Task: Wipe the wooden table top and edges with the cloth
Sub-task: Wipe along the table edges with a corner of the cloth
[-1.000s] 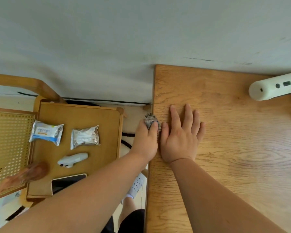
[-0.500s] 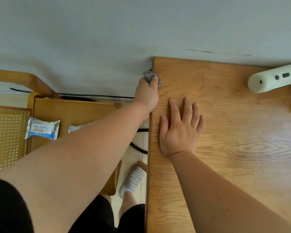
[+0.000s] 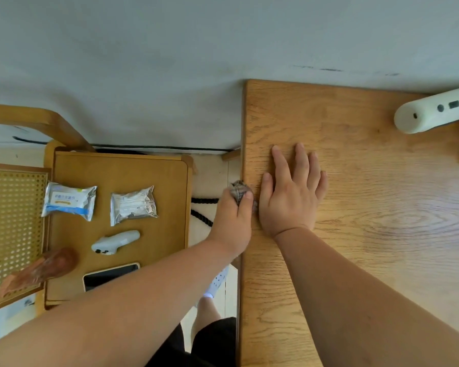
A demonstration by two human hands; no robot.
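To my left stands a low side stand (image 3: pixel 167 234) of honey-coloured wood with a raised rim. On it lie two sealed packets side by side: a wipes packet (image 3: pixel 69 201) with a blue band, and a silvery foil packet (image 3: pixel 133 205) just beside it. Nearer to me rests a small white controller (image 3: pixel 115 242), and nearest the rim a dark phone (image 3: pixel 110 275), screen up. A cane-weave chair panel (image 3: pixel 12 221) sits further left, with a brown blurred object (image 3: pixel 41 268) on it. At the far right lies a pale green device (image 3: pixel 435 109). My white perforated shoe (image 3: pixel 217 283) shows on the floor.
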